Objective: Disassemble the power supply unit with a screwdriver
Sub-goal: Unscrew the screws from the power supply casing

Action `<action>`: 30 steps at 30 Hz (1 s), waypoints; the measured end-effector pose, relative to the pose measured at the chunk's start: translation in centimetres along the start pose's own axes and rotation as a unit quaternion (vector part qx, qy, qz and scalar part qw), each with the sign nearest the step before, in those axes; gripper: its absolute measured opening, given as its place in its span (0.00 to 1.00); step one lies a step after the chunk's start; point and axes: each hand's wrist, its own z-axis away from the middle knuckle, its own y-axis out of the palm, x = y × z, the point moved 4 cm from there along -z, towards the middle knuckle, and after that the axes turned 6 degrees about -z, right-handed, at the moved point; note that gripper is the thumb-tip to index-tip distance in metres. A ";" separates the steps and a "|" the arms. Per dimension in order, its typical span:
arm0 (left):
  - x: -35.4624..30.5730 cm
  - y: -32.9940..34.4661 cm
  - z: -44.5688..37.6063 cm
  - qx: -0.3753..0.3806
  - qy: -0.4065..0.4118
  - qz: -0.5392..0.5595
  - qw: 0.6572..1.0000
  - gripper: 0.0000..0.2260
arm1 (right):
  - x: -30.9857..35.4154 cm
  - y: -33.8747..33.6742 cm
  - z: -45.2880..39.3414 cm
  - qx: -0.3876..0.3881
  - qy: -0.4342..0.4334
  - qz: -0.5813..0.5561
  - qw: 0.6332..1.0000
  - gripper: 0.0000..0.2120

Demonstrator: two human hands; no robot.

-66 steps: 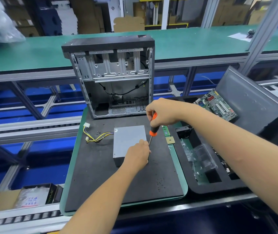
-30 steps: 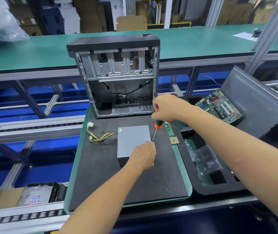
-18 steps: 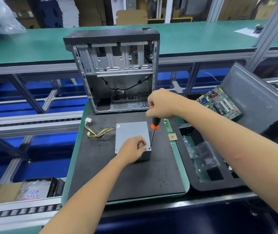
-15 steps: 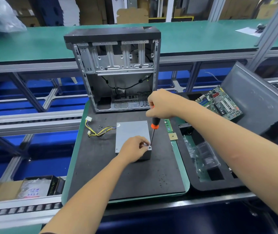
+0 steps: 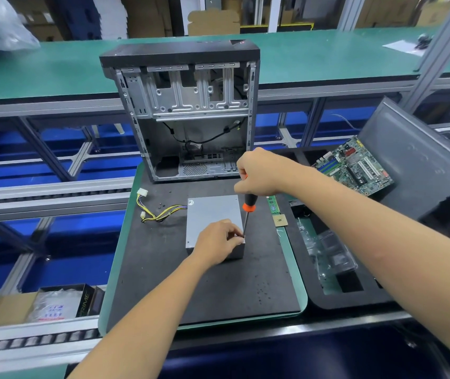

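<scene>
One grey sheet-metal power supply box [image 5: 213, 214] lies on the black foam mat [image 5: 204, 283], one bundle of yellow and black wires [image 5: 161, 213] trailing left. My right hand [image 5: 259, 173] is closed around one orange-and-black screwdriver [image 5: 248, 206], its tip at the box's near right corner. My left hand [image 5: 217, 243] presses on that corner, fingers curled, hiding the screw. Behind stands one open computer case [image 5: 188, 113].

Left hand [image 5: 218, 240] shifted onto power supply unit [image 5: 213, 214] near-right corner; screwdriver [image 5: 248, 212] tip now at that corner.
</scene>
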 end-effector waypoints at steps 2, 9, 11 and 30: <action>0.0 0.0 0.0 0.003 0.001 0.004 1.000 0.02 | 0.1 0.0 0.0 0.006 -0.001 0.009 1.000 0.11; 0.1 -0.3 -0.2 0.016 0.004 0.011 1.000 0.01 | 0.4 0.4 0.1 -0.015 0.046 0.023 0.999 0.12; 0.1 -0.3 -0.3 0.017 0.007 0.011 1.000 0.01 | 0.6 0.6 0.1 -0.018 0.062 0.017 0.998 0.10; 0.0 -0.4 -0.1 0.016 0.023 0.007 1.000 0.01 | 2.0 0.2 1.1 0.123 -0.064 0.051 0.989 0.06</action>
